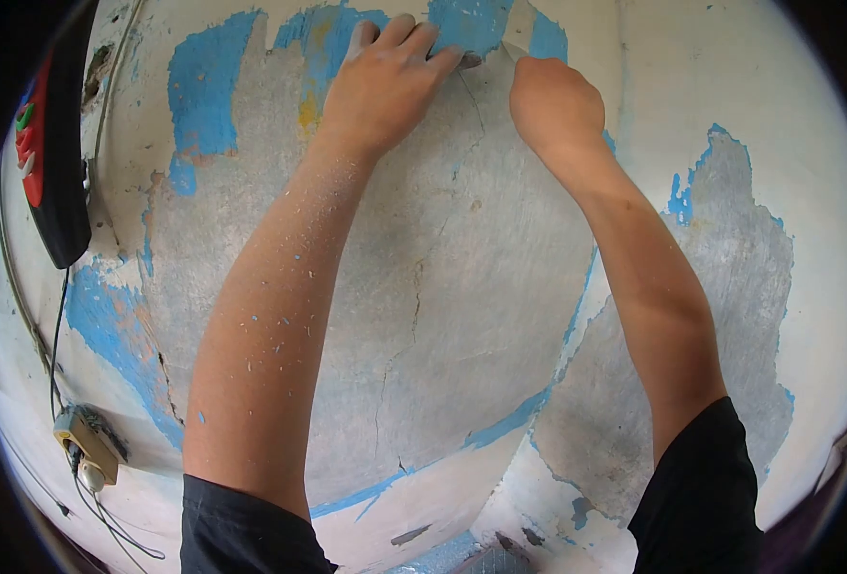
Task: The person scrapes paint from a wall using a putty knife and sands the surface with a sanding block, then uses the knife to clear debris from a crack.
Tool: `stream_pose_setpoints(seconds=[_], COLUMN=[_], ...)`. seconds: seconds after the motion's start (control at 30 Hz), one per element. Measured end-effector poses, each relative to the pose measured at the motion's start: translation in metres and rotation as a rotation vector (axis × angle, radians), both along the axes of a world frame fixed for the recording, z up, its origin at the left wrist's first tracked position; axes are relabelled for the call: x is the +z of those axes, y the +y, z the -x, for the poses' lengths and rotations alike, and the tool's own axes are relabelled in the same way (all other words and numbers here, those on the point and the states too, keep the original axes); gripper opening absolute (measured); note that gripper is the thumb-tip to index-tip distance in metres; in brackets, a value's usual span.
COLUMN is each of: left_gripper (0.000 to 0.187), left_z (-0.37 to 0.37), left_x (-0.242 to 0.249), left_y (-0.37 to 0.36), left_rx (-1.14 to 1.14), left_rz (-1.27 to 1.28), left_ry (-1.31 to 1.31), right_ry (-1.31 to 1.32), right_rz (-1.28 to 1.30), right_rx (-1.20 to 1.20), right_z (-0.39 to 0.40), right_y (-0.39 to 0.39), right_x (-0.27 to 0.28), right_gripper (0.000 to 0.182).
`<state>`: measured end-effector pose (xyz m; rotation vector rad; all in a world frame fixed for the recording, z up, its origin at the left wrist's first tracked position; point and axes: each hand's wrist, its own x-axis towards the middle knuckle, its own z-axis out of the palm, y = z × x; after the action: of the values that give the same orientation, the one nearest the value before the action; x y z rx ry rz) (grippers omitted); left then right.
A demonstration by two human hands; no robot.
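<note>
My right hand (557, 105) is closed in a fist high on the wall, around what looks like a scraper; its flat, pale blade (519, 31) points up against the paint, and the handle is hidden in the fist. To its left, my left hand (390, 81) rests against the wall with fingers apart and dusty tips. Blue paint patches (471, 24) with ragged edges lie around both hands. Below them spreads a bare grey wall area (385, 249) with a thin crack running down it. Small paint flakes cling to my left forearm.
A black and red device (55, 163) with coloured buttons hangs at the left, a cable below it. Lower down is a yellowish power socket (86, 445) with plugs and loose cords. Another bare grey patch (739, 249) shows at the right, past the wall corner.
</note>
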<state>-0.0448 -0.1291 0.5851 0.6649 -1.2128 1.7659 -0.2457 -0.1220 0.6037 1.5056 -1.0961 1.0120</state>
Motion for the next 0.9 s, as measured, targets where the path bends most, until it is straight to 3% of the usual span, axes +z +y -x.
stream_pose_setpoints(seconds=[0.5, 0.57, 0.9], left_gripper=[0.027, 0.027, 0.027], left_z=[-0.002, -0.005, -0.003], left_x=[0.001, 0.004, 0.001], left_y=[0.002, -0.006, -0.005], left_rx=[-0.012, -0.009, 0.015], left_rz=[-0.067, 0.047, 0.039], left_ry=[-0.002, -0.057, -0.044], right_ry=[-0.028, -0.024, -0.003], right_rz=[-0.062, -0.055, -0.044], right_rx=[-0.059, -0.058, -0.074], right_z=[-0.010, -0.005, -0.004], right_y=[0.014, 0.007, 0.006], right_x=[-0.007, -0.003, 0.013], right_gripper=[0.021, 0.021, 0.021])
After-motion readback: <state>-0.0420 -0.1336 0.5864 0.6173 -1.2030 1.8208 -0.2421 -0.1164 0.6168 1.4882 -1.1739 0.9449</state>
